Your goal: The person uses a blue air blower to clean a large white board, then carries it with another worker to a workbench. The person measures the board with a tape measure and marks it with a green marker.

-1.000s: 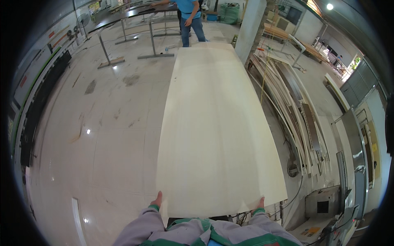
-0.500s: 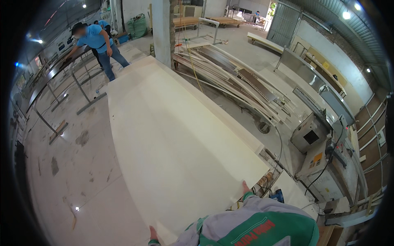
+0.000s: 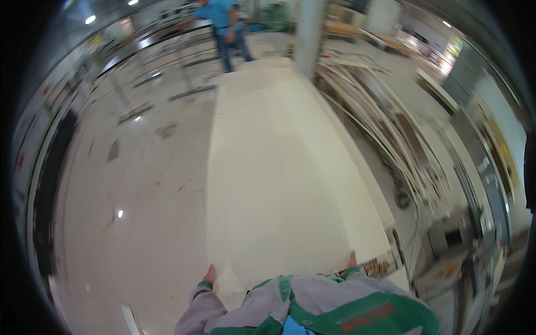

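Observation:
A large, thin, cream-coloured sheet (image 3: pixel 273 167) stretches away from my body, over a paler board or stack whose edge (image 3: pixel 357 151) shows along its right side. My left hand (image 3: pixel 210 274) holds the sheet's near left corner. At the near right part of the same sheet is my right hand (image 3: pixel 352 260), also gripping the edge. Only the thumb sides show; the other fingers are hidden, apparently beneath the sheet. Grey and green sleeves cover both forearms.
A co-worker in blue (image 3: pixel 220 22) stands beyond the far left end, by a long dark work surface on metal legs. A pillar (image 3: pixel 310 39) rises at the far end. Long strips and boards (image 3: pixel 385 117) lie piled right; a grey machine (image 3: pixel 452 237) stands nearer.
My view has swung left, so the sheet now runs nearly straight ahead and the surroundings have shifted right. Both hands stay at the sheet's near edge. The picture is blurrier.

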`<state>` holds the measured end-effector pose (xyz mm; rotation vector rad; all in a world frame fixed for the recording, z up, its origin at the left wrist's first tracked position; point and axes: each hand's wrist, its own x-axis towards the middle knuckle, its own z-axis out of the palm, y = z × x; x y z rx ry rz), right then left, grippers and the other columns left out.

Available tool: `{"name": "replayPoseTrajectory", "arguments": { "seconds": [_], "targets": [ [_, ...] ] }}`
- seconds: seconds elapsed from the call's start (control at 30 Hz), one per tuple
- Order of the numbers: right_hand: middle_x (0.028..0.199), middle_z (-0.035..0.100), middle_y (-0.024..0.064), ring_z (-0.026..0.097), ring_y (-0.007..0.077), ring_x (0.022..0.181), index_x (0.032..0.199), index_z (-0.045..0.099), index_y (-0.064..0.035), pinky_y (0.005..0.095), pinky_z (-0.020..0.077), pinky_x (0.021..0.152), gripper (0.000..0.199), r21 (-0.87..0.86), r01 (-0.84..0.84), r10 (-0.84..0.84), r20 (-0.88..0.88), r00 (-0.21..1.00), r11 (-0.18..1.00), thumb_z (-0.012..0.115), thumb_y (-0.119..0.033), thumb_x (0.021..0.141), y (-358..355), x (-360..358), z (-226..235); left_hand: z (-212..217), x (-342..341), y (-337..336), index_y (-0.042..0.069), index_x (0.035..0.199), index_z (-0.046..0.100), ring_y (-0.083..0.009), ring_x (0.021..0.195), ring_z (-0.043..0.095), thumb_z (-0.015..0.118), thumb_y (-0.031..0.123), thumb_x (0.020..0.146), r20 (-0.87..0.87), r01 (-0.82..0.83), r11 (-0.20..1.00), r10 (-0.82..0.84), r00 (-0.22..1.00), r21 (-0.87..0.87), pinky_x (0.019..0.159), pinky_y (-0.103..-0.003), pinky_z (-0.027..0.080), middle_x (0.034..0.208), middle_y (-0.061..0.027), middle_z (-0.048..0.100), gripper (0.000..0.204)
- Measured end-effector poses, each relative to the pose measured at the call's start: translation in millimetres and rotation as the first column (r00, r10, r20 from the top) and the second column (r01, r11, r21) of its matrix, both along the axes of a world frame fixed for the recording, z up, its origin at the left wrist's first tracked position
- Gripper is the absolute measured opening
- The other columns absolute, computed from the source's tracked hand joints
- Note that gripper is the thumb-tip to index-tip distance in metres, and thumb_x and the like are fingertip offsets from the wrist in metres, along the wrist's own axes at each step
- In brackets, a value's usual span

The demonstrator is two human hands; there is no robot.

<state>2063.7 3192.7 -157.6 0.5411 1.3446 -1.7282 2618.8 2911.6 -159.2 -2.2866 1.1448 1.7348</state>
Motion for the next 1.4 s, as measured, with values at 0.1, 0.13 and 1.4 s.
{"name": "replayPoseTrajectory", "arguments": {
  "seconds": [0.1,0.13,1.4],
  "targets": [
    [0.147,0.051,0.0119,0.051,0.0391,0.13,0.149,0.043,-0.0156,0.0602,0.04,0.109,0.075,0.036,-0.01,0.01,-0.008,1.0,0.999,0.045,-0.069,0.096,1.2,-7.0,5.4,5.3,-4.6,15.8,-0.006,0.15,0.037,-0.0354,0.149,0.028,0.035,0.086,0.086,0.15,-0.002,1.0,-0.001,0.989,0.022,0.122,-0.038,0.022,0.157,-0.027,0.033,0.112],
    [0.147,0.052,0.0118,0.051,0.039,0.13,0.149,0.043,-0.0156,0.0601,0.0402,0.109,0.075,0.051,-0.02,0.021,-0.011,1.0,0.999,0.045,-0.069,0.096,1.8,-9.1,6.9,6.1,-7.1,20.1,-0.008,0.148,0.038,-0.0373,0.149,0.028,0.034,0.089,0.082,0.17,-0.015,1.0,0.012,0.985,0.015,0.122,-0.038,0.022,0.156,-0.0305,0.033,0.118],
    [0.141,0.056,0.0109,0.055,0.0368,0.126,0.146,0.046,-0.017,0.0584,0.046,0.105,0.073,0.153,0.053,-0.06,0.041,0.997,0.987,0.039,-0.071,0.097,-18.5,6.7,11.8,40.0,-8.3,8.2,-0.017,0.129,0.056,-0.0419,0.131,0.053,0.029,0.091,0.082,0.314,-0.002,0.997,0.026,0.949,-0.079,0.109,-0.045,0.041,0.132,-0.0356,0.057,0.121]
  ]
}}
